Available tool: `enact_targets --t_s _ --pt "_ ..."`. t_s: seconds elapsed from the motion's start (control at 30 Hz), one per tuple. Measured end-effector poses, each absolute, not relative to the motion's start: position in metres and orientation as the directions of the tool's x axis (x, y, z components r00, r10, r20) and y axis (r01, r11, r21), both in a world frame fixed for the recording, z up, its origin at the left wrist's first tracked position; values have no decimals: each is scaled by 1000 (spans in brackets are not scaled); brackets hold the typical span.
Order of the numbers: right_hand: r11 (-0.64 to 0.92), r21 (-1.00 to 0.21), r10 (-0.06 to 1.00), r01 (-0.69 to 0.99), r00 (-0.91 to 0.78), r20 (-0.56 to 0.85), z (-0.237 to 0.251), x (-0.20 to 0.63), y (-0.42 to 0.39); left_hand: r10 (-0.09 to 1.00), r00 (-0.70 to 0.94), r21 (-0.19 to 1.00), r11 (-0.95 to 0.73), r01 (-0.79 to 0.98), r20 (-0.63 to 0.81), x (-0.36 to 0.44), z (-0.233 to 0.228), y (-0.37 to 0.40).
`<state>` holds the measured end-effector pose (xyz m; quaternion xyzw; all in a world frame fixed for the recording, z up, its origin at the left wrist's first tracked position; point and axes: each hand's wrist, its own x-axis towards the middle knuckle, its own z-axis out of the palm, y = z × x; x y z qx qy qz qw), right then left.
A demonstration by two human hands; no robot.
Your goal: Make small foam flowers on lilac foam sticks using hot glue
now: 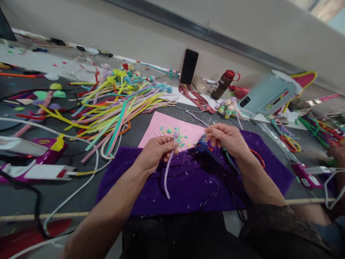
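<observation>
Looked down on a dark grey bench (pixel 129 133) set against a pale wall (pixel 151 32) crossed by a grey metal rail (pixel 215 36). Carried a purple felt cloth (pixel 188 183) at the near edge, dusted with white crumbs, and a pink paper sheet (pixel 161 129) just beyond it, strewn with small coloured snippets. Held a broad heap of pipe cleaners (pixel 113 104) in yellow, pink, teal and orange to the left, with white and black cables (pixel 81 183) looping past a magenta tool (pixel 40 158). Bore a pale blue appliance (pixel 266 93) on the right, a dark bottle with a red cap (pixel 222 84) beside it, and a black phone (pixel 189 66) propped upright against the wall. Showed a small bunch of pastel pipe-cleaner flowers (pixel 228 107) near the bottle. Had the left hand (pixel 156 153) pinching a lilac pipe-cleaner flower (pixel 175 134) by its stem over the cloth, stem hanging down. Had the right hand (pixel 229 138) closed around a blue glue gun (pixel 203 145), nozzle close to the bloom.
</observation>
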<state>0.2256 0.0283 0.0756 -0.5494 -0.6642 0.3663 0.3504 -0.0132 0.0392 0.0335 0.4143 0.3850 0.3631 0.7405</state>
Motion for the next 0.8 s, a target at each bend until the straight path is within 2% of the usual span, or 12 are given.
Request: enact_targets --t_s 0.03,0.1,0.17,0.23,0.3,0.33,0.4,0.53,0.67,0.73,0.8 --pt "156 -781 987 604 -129 98 73 232 21 857 442 894 390 -220 -265 -13 33 39" --pt "191 -486 979 853 -132 153 63 240 5 857 445 897 385 -218 -260 -13 33 39" --pt "186 -216 979 959 -161 127 50 239 -7 859 445 900 378 -216 -253 -12 32 39" --pt "168 -71 984 983 -163 64 39 235 -13 861 445 905 368 -212 -245 -11 31 38" --pt "145 -30 989 989 -144 24 33 233 -14 860 449 912 360 -198 -242 -10 30 38" --pt "136 -46 991 990 -136 18 32 234 -12 857 453 914 360 -187 -245 -9 29 38" --pt "122 -156 993 980 -120 23 33 239 -8 848 461 916 369 -160 -261 -6 27 37" --pt "29 -520 995 853 23 93 39 258 -2 833 474 911 390 -137 -285 -3 23 37" --pt "-26 -871 995 491 97 26 40 263 0 830 476 909 396 -134 -291 -5 25 37" --pt "-57 -962 997 267 64 -41 39 259 0 832 465 908 400 -125 -303 -6 26 38" --pt "-91 -991 996 94 14 -90 39 252 1 840 455 911 392 -127 -297 -7 27 39"
